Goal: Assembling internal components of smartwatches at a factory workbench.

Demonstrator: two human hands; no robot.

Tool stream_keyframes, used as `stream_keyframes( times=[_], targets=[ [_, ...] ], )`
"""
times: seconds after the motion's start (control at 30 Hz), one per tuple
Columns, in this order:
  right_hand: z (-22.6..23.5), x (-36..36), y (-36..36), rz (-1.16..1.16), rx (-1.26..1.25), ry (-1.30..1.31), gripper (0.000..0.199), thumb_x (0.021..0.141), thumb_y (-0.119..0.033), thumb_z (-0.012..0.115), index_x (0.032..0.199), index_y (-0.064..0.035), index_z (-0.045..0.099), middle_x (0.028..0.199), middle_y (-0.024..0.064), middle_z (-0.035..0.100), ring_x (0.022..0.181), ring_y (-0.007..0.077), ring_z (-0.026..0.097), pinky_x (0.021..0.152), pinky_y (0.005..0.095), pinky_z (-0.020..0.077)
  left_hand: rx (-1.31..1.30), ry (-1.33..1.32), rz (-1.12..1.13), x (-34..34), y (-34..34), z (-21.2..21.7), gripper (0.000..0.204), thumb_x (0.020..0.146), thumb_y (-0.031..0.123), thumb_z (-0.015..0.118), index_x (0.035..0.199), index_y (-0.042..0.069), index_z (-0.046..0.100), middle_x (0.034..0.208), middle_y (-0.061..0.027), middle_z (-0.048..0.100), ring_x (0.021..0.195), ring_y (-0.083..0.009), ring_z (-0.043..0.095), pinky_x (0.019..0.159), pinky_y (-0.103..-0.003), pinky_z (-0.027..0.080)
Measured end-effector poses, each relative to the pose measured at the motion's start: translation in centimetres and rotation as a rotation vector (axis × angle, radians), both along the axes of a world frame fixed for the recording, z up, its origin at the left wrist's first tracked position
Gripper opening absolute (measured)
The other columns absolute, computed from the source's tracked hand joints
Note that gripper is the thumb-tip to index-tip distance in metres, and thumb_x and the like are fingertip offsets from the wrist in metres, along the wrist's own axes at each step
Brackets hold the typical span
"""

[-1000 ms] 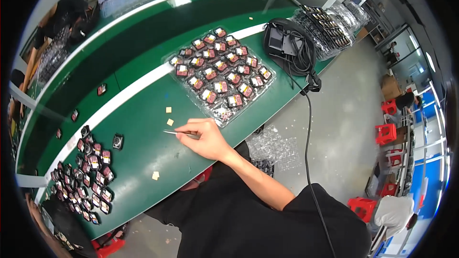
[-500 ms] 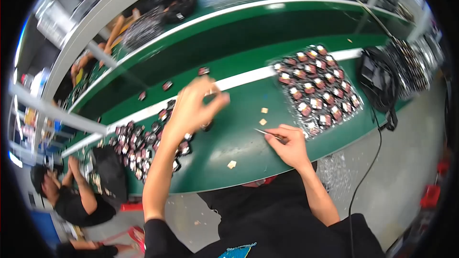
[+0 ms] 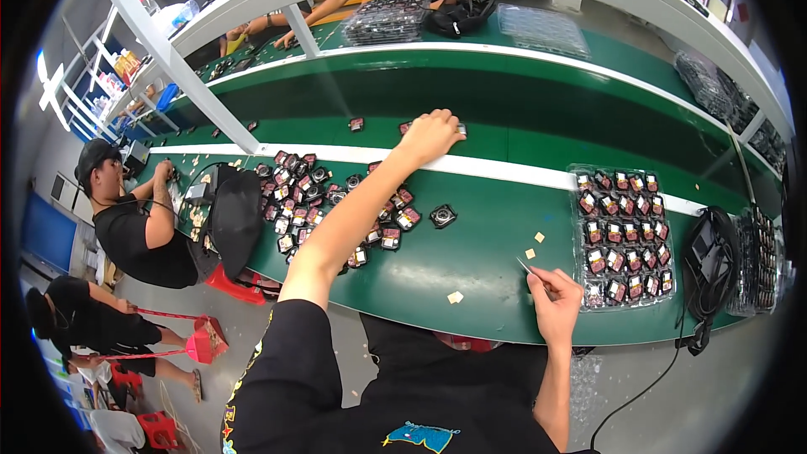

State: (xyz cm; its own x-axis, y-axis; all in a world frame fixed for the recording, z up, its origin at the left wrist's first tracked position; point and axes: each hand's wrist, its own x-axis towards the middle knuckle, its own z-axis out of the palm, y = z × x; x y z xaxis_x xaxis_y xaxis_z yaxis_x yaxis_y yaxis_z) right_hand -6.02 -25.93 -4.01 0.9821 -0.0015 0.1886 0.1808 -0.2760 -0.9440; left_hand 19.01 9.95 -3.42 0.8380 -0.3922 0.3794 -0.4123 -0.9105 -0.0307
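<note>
My left arm stretches far over the green bench to the darker moving belt. There my left hand [image 3: 429, 136] has its fingers curled on a small dark part [image 3: 461, 129]. My right hand [image 3: 555, 303] rests near the bench's front edge and pinches thin metal tweezers [image 3: 525, 267], tips pointing up and left. A heap of small black-and-red parts [image 3: 319, 197] lies under my left forearm. One round black part [image 3: 443, 216] sits alone between the hands. A clear tray [image 3: 624, 294] filled with rows of the same parts lies right of my right hand.
Small tan squares [image 3: 455, 297] lie loose on the bench. A black cable bundle [image 3: 714, 265] sits at the right end. Single parts [image 3: 356, 124] ride the belt. Stacked clear trays [image 3: 395, 17] stand at the back. A seated person in black [image 3: 139, 227] works at the left.
My left hand has reached farther across, from the heap of parts out to the belt. My right hand has stayed near the front edge with the tweezers. The view has swung left.
</note>
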Motion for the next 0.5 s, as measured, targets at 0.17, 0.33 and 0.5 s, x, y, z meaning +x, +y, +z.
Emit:
stream_keyframes(
  times=[0.17, 0.33, 0.5],
  targets=[
    [0.0, 0.3, 0.2, 0.009, 0.014, -0.017, 0.016, 0.092, 0.002, 0.082, 0.108, 0.0053, 0.084, 0.072, 0.0007, 0.057, 0.065, 0.0057, 0.048, 0.057, 0.027, 0.0348, 0.158, -0.043, 0.121, -0.9, 6.5, 1.2, 0.035, 0.095, 0.032, 0.077, 0.118, 0.006, 0.07, 0.111, -0.0124, 0.07, 0.117, -0.0336, 0.069, 0.084, -0.052, 0.062],
    [0.5, 0.2, 0.5, 0.027, 0.01, -0.007, 0.015, 0.094, 0.001, 0.082, 0.108, 0.0062, 0.083, 0.072, -0.0012, 0.054, 0.065, 0.0051, 0.045, 0.057, 0.027, 0.0326, 0.144, -0.068, 0.353, -2.2, 11.7, 0.5, 0.043, 0.092, 0.042, 0.069, 0.122, 0.011, 0.071, 0.125, -0.019, 0.066, 0.121, -0.04, 0.066, 0.092, -0.053, 0.062],
    [-0.6, 0.2, 0.0, 0.017, -0.008, -0.002, 0.016, 0.093, 0.001, 0.082, 0.108, 0.0067, 0.083, 0.073, -0.0016, 0.053, 0.066, 0.005, 0.044, 0.057, 0.0269, 0.0304, 0.01, 0.077, 0.382, -2.5, 11.9, -0.6, 0.039, 0.094, 0.035, 0.064, 0.126, 0.013, 0.069, 0.125, -0.0192, 0.065, 0.121, -0.0398, 0.067, 0.093, -0.064, 0.059]
  ],
)
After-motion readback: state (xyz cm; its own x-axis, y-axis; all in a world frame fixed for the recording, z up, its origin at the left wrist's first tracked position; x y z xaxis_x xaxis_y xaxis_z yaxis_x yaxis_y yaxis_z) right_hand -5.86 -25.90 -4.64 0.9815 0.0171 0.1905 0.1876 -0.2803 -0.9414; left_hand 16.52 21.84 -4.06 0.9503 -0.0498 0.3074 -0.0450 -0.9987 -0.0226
